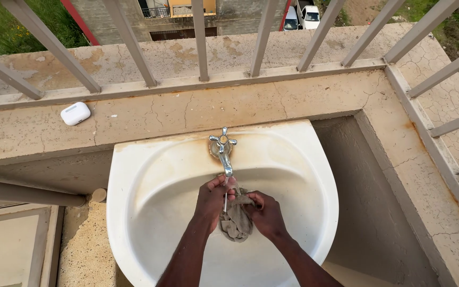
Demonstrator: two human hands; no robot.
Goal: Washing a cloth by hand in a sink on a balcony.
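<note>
- Left hand (212, 199): clenched on the upper edge of a grey-brown cloth (236, 219), fingertips raised just under the spout of the tap (223, 150).
- Right hand (266, 215): closed around the same cloth from the 3 o'clock side — the wad hangs bunched between both hands.
- Cloth position: over the bowl of the white basin (150, 175), near its centre, at 6 o'clock from the tap; a thin stream of water runs from the spout onto it.
- Tap: chrome, cross handle, mounted at the basin's 12 o'clock rim — rust-brown staining around its base.
- Ledge (293, 101): cracked concrete behind the basin, with a small white case (75, 113) at 10 o'clock, well apart from the hands.
- Railing bars (200, 40) stand along the ledge's far edge.
</note>
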